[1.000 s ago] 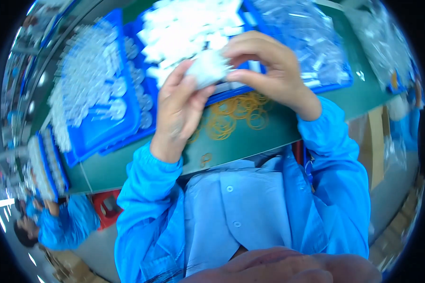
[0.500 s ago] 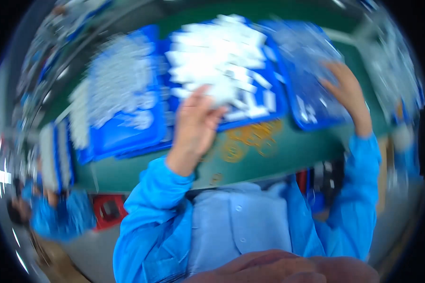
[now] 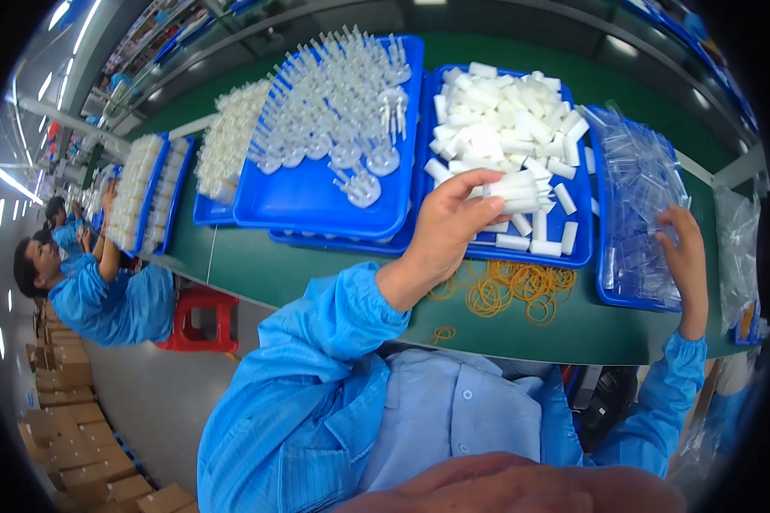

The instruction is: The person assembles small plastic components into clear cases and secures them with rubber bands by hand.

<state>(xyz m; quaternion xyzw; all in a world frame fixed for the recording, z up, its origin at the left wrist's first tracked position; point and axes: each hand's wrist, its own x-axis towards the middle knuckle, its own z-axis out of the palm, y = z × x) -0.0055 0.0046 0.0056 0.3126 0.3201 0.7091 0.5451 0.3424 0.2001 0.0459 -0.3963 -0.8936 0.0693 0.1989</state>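
My left hand (image 3: 443,229) is closed round a small bundle of white cylinders (image 3: 515,191), thumb in front and fingers behind. White pointed tips stick out at the bundle's right end. It is held above the near part of a blue tray (image 3: 584,248), which carries a heap of similar loose white cylinders (image 3: 505,111). Farther right, my right hand (image 3: 686,256) hovers at a second blue tray (image 3: 609,286) full of clear plastic tubes or sleeves (image 3: 642,171). Its thumb and fingers are bent but apart, and I see nothing between them.
Yellow rubber bands (image 3: 513,289) lie on the green table (image 3: 351,286) before the middle tray. To the left, a stacked blue tray (image 3: 308,207) bears clear stemmed pieces (image 3: 342,111). A clear plastic bag (image 3: 736,248) hangs at the right; a co-worker (image 3: 115,295) sits far left.
The view has swung, so trays and hands appear farther right, and the blur is gone. My left hand now shows the white bundle clearly, while my right hand stays at the clear pieces.
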